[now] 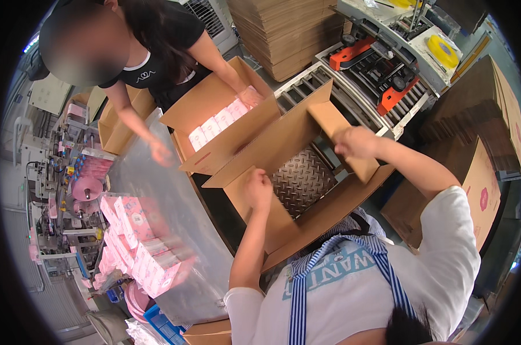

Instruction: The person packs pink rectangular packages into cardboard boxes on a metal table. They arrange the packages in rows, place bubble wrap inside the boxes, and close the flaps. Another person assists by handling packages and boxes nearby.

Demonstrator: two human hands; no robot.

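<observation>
An opened-out cardboard box (pixel 324 221) stands in front of me, and a metal tread plate (pixel 304 183) shows through its open middle. My left hand (pixel 259 188) is closed at the inner edge of its left flap. On the opposite flap (pixel 334 123) my right hand (pixel 355 142) is closed, slightly smeared by motion, its fingertips partly hidden. Against the far wall of my box stands a second carton (pixel 217 98), holding a row of pink-and-white packs (pixel 214 125). A co-worker's hand (pixel 250 96) rests on those packs; the co-worker's other hand (pixel 161 154) hangs blurred over the metal table.
Pink packs (pixel 151 253) are heaped on the metal table (pixel 206 270) at left, beside machinery (pixel 79 190). A roller conveyor with a taping machine (pixel 381 75) stands at the far right. Flat cardboard is stacked at the back (pixel 289 34) and on the right (pixel 473 115).
</observation>
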